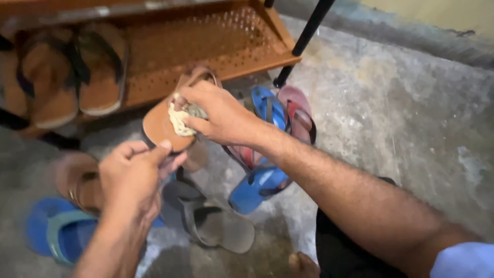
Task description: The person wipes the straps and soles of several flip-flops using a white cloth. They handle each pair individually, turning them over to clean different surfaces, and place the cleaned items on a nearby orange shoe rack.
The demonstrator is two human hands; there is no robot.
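Tan sandal (159, 123), sole up, in left-hand (135, 177) grip; pale rag (181, 119) pinched by right hand (218, 114)

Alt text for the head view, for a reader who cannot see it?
A left hand holds a brown sandal by its end while the right hand presses a pale cloth on its sole. Blue, red and grey sandals lie on the concrete floor beside an orange shoe rack.

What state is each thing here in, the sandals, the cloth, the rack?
Brown sandal: held up, tilted, in left hand.
Pale cloth: bunched, pressed on its sole by right hand.
Brown sandals on rack: shelved side by side.
Blue sandal: on floor.
Grey sandal: on floor.
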